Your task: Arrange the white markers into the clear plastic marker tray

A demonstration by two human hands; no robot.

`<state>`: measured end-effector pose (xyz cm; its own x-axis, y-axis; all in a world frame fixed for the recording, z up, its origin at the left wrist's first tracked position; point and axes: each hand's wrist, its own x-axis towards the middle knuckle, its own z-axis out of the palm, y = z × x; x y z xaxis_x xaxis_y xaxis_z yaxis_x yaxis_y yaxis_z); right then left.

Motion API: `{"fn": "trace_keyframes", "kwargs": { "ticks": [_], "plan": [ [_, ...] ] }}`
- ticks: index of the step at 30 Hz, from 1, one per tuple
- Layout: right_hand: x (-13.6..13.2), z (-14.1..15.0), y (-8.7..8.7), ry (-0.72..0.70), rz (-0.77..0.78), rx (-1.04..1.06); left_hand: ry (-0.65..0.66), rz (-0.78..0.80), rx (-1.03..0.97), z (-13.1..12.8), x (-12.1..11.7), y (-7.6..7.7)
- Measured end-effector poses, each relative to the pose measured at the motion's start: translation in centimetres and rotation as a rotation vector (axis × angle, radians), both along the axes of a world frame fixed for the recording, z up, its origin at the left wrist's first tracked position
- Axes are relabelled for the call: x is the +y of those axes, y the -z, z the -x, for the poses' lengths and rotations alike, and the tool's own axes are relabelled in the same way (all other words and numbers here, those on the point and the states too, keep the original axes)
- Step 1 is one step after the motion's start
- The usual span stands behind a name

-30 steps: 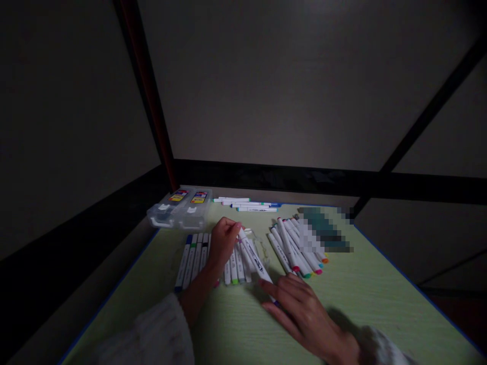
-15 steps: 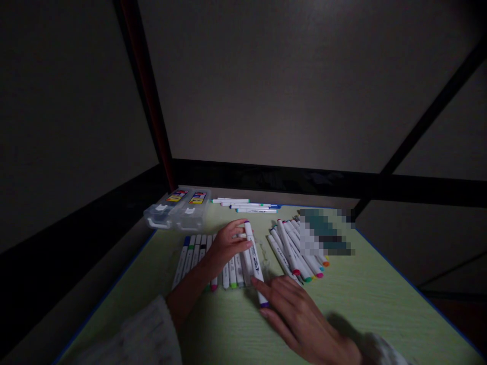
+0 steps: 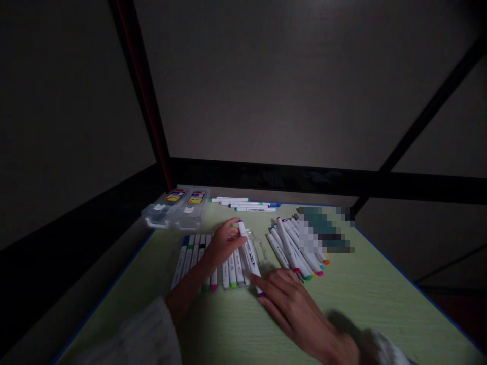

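A white marker (image 3: 249, 252) with purple ends slants over the right end of a row of markers. My left hand (image 3: 224, 244) grips its upper part between thumb and fingers. Around its lower purple end, the thumb and index finger of my right hand (image 3: 294, 306) are closed. The row of white markers (image 3: 185, 263) lies side by side beneath my left forearm, which hides part of it. Its visible caps include blue, green, black and pink. Clear plastic (image 3: 262, 252) shows just right of the held marker.
Right of my hands lies a loose pile of white markers (image 3: 287, 243), partly under a pixelated patch. Two clear cases (image 3: 186, 220) with handles stand at the back left. Several markers (image 3: 253, 205) lie along the back of the green table (image 3: 220, 329).
The held marker has shifted slightly left and away from me, nearer the row. Both hands keep their hold on it.
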<state>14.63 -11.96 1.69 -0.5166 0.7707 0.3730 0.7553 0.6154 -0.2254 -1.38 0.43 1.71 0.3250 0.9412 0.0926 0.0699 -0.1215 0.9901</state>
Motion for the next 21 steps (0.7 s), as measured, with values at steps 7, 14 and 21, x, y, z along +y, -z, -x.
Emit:
{"fn": "trace_keyframes", "kwargs": {
  "ticks": [7, 14, 21],
  "plan": [
    [0.1, 0.1, 0.2, -0.011, 0.077, 0.017, -0.058, -0.276, 0.338, 0.4, 0.2, 1.1],
    [-0.1, 0.0, 0.2, -0.025, 0.094, 0.006, -0.049, -0.432, 0.565, 0.5, -0.2, 1.0],
    [-0.3, 0.3, -0.3, -0.069, 0.121, -0.002, -0.043, -0.473, 0.571, 0.6, -0.2, 1.0]
  ]
}}
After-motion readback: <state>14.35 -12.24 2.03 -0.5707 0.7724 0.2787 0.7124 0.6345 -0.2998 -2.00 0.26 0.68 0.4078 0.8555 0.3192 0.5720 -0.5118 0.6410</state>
